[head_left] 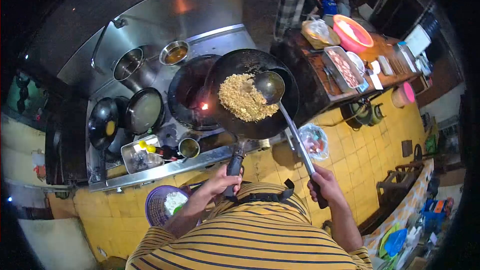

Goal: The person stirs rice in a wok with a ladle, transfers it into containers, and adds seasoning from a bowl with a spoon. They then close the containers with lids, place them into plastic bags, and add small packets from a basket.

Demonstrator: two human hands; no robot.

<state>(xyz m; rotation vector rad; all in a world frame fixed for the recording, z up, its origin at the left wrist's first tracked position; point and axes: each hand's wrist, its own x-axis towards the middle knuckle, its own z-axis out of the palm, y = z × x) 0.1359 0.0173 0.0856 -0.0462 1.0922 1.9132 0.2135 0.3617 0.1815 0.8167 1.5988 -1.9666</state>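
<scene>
My left hand is closed around the dark handle of a black wok, which is held up to the right of the burner. Brown fried rice lies heaped in the wok. In my right hand is the dark grip of a long metal ladle. Its round bowl rests in the wok, against the right side of the rice. A small orange flame shows at the burner's edge.
On the steel stove stand a tall pot, a bowl of amber liquid, pans and a tray with bottles. A purple basket sits on the floor. At right, a wooden table carries a meat tray and a pink basin.
</scene>
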